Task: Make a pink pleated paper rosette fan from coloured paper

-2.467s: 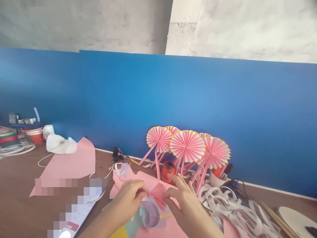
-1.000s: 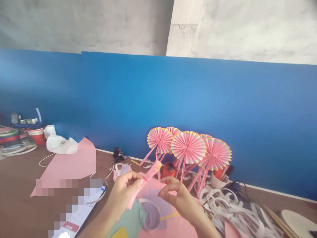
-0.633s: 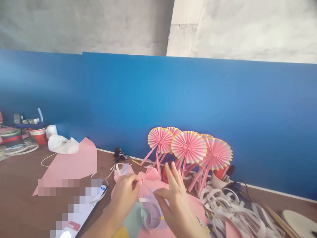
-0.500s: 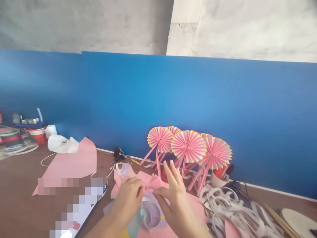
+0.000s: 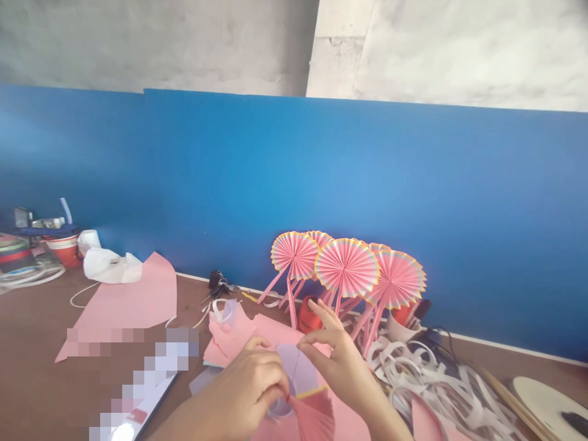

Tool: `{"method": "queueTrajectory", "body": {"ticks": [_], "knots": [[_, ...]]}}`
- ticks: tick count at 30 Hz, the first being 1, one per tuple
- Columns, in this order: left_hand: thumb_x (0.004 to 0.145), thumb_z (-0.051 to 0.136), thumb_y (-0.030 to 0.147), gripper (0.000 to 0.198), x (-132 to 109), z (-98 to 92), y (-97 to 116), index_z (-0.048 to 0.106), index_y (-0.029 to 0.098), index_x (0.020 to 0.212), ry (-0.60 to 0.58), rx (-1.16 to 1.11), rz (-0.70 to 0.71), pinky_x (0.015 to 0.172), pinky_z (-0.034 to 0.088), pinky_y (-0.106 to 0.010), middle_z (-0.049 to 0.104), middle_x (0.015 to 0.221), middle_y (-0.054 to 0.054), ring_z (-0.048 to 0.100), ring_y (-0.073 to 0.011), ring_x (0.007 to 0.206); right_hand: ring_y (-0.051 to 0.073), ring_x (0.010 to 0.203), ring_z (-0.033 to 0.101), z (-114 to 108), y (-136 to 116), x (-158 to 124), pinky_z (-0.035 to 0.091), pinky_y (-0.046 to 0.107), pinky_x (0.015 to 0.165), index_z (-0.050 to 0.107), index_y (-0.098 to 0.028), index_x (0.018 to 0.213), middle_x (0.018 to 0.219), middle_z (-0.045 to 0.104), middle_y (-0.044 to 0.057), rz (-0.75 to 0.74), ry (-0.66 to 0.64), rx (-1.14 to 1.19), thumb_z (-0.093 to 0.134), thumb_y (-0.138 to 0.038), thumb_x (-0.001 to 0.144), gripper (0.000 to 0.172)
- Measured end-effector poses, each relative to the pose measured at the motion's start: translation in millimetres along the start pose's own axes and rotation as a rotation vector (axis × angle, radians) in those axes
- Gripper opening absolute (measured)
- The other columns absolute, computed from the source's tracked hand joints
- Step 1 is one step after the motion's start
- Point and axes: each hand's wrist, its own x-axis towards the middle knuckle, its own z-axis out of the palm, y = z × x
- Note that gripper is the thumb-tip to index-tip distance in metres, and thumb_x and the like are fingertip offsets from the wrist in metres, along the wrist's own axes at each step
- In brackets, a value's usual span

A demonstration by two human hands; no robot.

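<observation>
My left hand point(image 5: 257, 386) is closed on a pleated pink paper fan point(image 5: 315, 416) with a yellow edge, pinching it at its gathered middle. Above and to the right, my right hand point(image 5: 335, 352) pinches a thin thread point(image 5: 294, 367) between thumb and forefinger, its other fingers raised. The thread runs down toward the paper at my left fingertips. Beneath both hands lie pink paper sheets point(image 5: 266, 324), a lilac piece of paper point(image 5: 301, 364) and a partly hidden roll of tape or ribbon. A red spool point(image 5: 310, 315) stands just behind my right hand.
Several finished pink paper fans on sticks point(image 5: 346, 269) lean before the blue partition point(image 5: 229, 171). White paper strips point(image 5: 432, 380) pile at right, near a round cream disc point(image 5: 551, 407). At left are a phone point(image 5: 142, 404), pink paper point(image 5: 133, 300), a white mask point(image 5: 113, 266) and red cups point(image 5: 64, 248).
My left hand has moved down and turned, bringing the pleated paper toward me. My right hand has risen slightly, with the thread stretched between the hands. The camera view has shifted slightly.
</observation>
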Motion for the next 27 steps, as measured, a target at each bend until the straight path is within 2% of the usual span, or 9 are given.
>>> {"method": "queueTrajectory", "body": {"ticks": [4,6,8,12,17,19,22,24,27], "knots": [[0.077,0.056,0.010,0.018,-3,-7.4,2,0.067,0.022,0.069,-0.037,-0.395,-0.042,0.076,0.042,-0.028,0.064,0.075,-0.001,0.054,-0.0189,0.087,0.032,0.134,0.034,-1,8,4,0.020,0.051,0.110,0.075,-0.021,0.068,0.142,0.046,0.009,0.110,-0.110,0.225,0.069,-0.034,0.072,0.015],[0.075,0.065,0.022,0.008,-1,-6.4,-3,0.065,0.019,0.067,0.045,-0.727,-0.100,0.068,0.043,-0.026,0.060,0.070,0.000,0.055,-0.0157,0.073,0.034,0.129,0.041,0,9,5,0.027,0.050,0.106,0.075,-0.020,0.067,0.138,0.050,0.011,0.142,-0.178,0.338,0.072,-0.036,0.068,0.017],[0.070,0.073,0.034,0.020,3,-2.0,-10,0.062,0.017,0.067,0.185,-1.099,-0.173,0.058,0.041,-0.023,0.056,0.065,0.001,0.052,-0.0115,0.061,0.034,0.127,0.043,1,7,4,0.033,0.049,0.102,0.076,-0.020,0.066,0.135,0.052,0.012,0.145,-0.211,0.406,0.074,-0.040,0.066,0.020],[0.070,0.076,0.037,0.026,13,10.3,-24,0.060,0.018,0.076,0.389,-1.545,-0.370,0.054,0.043,-0.023,0.058,0.064,0.003,0.057,-0.0107,0.054,0.033,0.129,0.041,7,6,6,0.031,0.048,0.103,0.076,-0.021,0.070,0.135,0.053,0.012,0.153,-0.103,0.338,0.070,-0.042,0.070,0.022],[0.078,0.069,0.027,0.019,19,15.9,-35,0.065,0.015,0.093,0.387,-1.784,-0.442,0.066,0.051,-0.029,0.063,0.069,0.000,0.062,-0.0122,0.062,0.031,0.123,0.047,9,20,10,0.032,0.047,0.103,0.075,-0.020,0.076,0.130,0.055,0.012,0.163,-0.022,0.140,0.061,-0.039,0.077,0.024],[0.082,0.064,0.023,0.011,18,16.6,-40,0.067,0.016,0.091,0.339,-1.863,-0.410,0.075,0.051,-0.031,0.067,0.079,-0.002,0.064,-0.0123,0.069,0.033,0.120,0.049,7,23,10,0.035,0.048,0.099,0.073,-0.019,0.090,0.126,0.057,0.014,0.119,0.117,-0.010,0.055,-0.033,0.078,0.026],[0.082,0.061,0.020,0.010,16,19.6,-47,0.068,0.018,0.088,0.277,-1.878,-0.272,0.093,0.045,-0.036,0.069,0.104,-0.007,0.064,-0.0179,0.099,0.032,0.105,0.055,7,14,4,0.041,0.046,0.090,0.068,-0.018,0.099,0.114,0.061,0.015,-0.002,0.328,-0.137,0.052,-0.030,0.078,0.029],[0.079,0.064,0.025,0.016,14,22.3,-49,0.069,0.018,0.092,0.212,-1.797,-0.168,0.102,0.038,-0.040,0.066,0.115,-0.009,0.055,-0.0240,0.117,0.026,0.086,0.058,10,2,-1,0.045,0.038,0.077,0.067,-0.020,0.088,0.093,0.066,0.011,-0.038,0.307,-0.038,0.050,-0.035,0.082,0.024],[0.076,0.067,0.036,0.027,11,24.1,-45,0.069,0.018,0.097,0.144,-1.578,-0.109,0.105,0.033,-0.048,0.064,0.118,-0.011,0.045,-0.0324,0.126,0.020,0.071,0.056,19,-15,-9,0.043,0.030,0.065,0.065,-0.019,0.075,0.075,0.065,0.005,0.012,0.096,0.249,0.051,-0.043,0.084,0.029]]}}
